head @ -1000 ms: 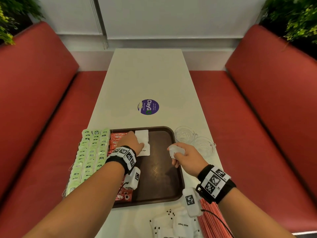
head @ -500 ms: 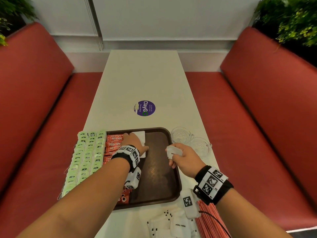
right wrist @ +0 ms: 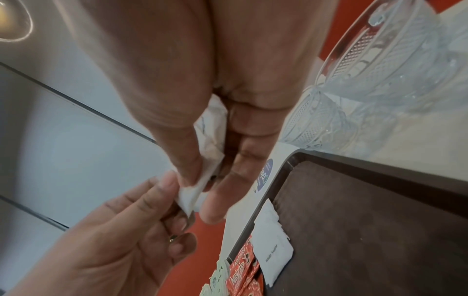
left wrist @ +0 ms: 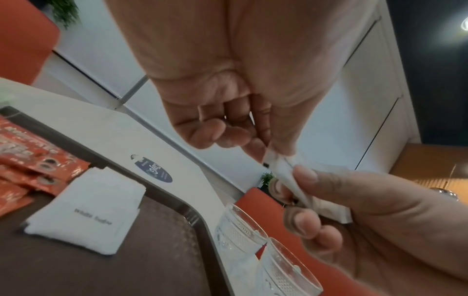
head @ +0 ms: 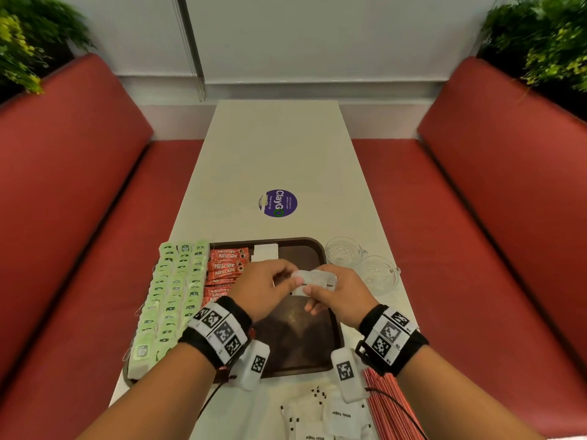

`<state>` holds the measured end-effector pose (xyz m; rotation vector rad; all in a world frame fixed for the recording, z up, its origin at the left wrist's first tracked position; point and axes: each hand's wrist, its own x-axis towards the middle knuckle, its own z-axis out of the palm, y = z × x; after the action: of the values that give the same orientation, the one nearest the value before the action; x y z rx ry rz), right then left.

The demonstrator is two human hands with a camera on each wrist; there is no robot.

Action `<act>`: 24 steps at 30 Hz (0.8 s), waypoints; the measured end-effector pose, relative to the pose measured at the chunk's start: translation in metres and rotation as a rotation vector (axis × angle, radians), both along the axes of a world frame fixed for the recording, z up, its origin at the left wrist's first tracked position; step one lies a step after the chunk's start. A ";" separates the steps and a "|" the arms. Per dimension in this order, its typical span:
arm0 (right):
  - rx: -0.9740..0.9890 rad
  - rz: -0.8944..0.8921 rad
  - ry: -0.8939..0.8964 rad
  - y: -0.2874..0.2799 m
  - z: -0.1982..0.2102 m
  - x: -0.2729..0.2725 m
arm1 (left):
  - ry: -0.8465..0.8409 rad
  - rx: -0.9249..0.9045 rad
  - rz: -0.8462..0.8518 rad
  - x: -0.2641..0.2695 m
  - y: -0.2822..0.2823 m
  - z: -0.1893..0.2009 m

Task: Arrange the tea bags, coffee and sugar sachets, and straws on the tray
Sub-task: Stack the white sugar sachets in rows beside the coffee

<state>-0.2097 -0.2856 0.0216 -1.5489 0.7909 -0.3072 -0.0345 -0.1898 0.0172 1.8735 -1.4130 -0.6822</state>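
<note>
Both hands raised over the middle of the tray [head: 330, 315], meeting on a small bunch of white sugar sachets [head: 313, 282]. Right hand [head: 341, 296] curled round the bunch, thumb pressing it against the fingers; left hand [head: 265, 289] pinching one near corner between thumb and forefinger. Probably a one-at-a-time hand-off: stock kept in the right, a single sachet peeled away by the left, the side nearer the rows already laid.

Held on edge, not flat, as seen from the left wrist view: sachet [left wrist: 291, 178] a thin white strip slanting down between the two grips. Long axis roughly left to right across the tray in the head view, print facing up and toward the wearer. How many in the bunch, cannot tell.

On the tray's far end, one sugar sachet [head: 265, 252] lying flat beside the red coffee sachets [head: 225, 266], long side running away from the wearer. Green tea bags [head: 173, 290] in rows along the left edge. More sugar sachets [head: 320, 417] and red straws [head: 390, 404] waiting on the table, near side.
</note>
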 end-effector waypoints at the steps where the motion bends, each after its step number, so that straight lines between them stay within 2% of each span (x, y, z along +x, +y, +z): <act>1: -0.007 0.000 0.003 0.001 0.000 0.001 | 0.017 0.003 0.007 0.000 0.002 -0.002; 3: -0.012 -0.013 0.004 0.002 -0.001 0.002 | 0.054 0.002 0.049 0.003 0.005 -0.007; 6: -0.012 -0.036 0.013 0.000 -0.005 0.002 | 0.102 -0.043 0.223 0.021 0.006 -0.016; 9: -0.058 -0.040 0.070 -0.003 -0.003 -0.001 | 0.036 0.010 0.347 0.046 0.005 -0.027; 12: -0.050 -0.030 0.093 -0.005 -0.001 -0.002 | -0.117 0.219 0.342 0.065 0.003 -0.045; 15: -0.033 -0.044 0.102 -0.005 -0.003 -0.002 | -0.166 0.375 0.274 0.066 0.000 -0.064; 22: -0.020 -0.048 0.104 -0.007 -0.008 -0.002 | -0.225 0.437 0.306 0.062 -0.018 -0.072; 24: -0.024 -0.047 0.102 -0.007 -0.009 -0.004 | -0.288 0.485 0.296 0.063 -0.022 -0.071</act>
<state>-0.2133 -0.2931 0.0127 -1.5795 0.9072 -0.2750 0.0283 -0.2122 -0.0538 2.5857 -1.1635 -0.6656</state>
